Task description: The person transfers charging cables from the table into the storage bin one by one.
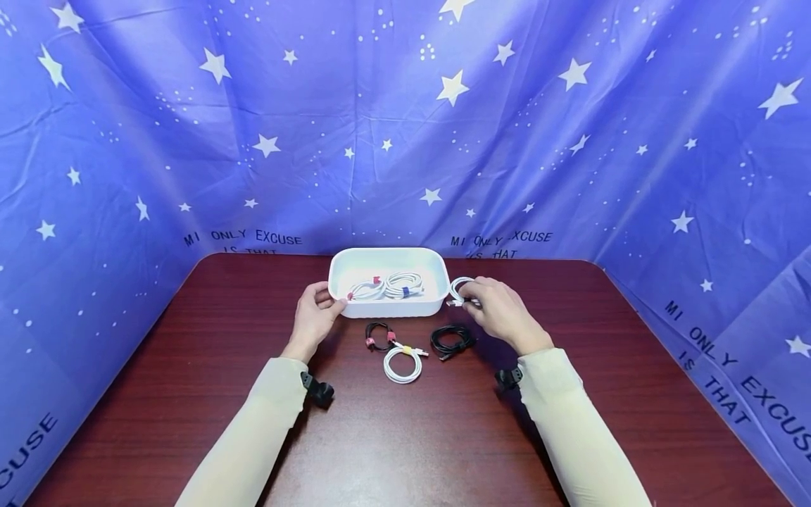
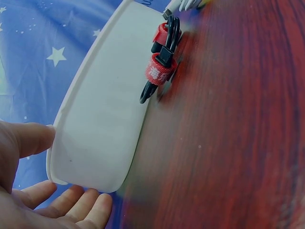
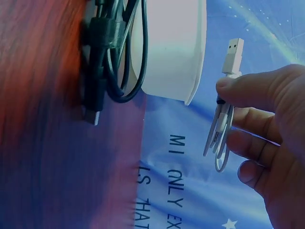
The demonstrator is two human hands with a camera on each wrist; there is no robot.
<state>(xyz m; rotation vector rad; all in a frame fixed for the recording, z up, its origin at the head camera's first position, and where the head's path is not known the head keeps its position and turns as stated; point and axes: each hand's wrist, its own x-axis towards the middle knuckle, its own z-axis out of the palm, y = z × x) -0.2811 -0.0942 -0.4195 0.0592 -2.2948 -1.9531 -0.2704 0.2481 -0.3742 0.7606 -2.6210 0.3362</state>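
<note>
White cable held beside the box; box steadied at its left end

From where I stand, starting at the left: the left hand has the left end of the white box between thumb and fingers. That hold should, in my judgement, be light but firm, enough to stop sliding without tipping. Pose: thumb at the front rim, fingers around the end wall, forearm slanting in from the near edge of the table.

Inside the box lie a white cable with red ties and, just right of it, a white coil with a blue tie. In front, left to right, rest a black loop with red ties, a white coil with a yellow tie and a black coil with a black tie.

Far right, the right hand pinches the white charging cable just outside the box's right end. Good practice: grip near the band so the loops cannot spill, and clear the rim fully before crossing it. Pose: palm turned inward, thumb opposing bent fingers, USB plug protruding past the thumb. Whether the cable touches the table I cannot tell.
</note>
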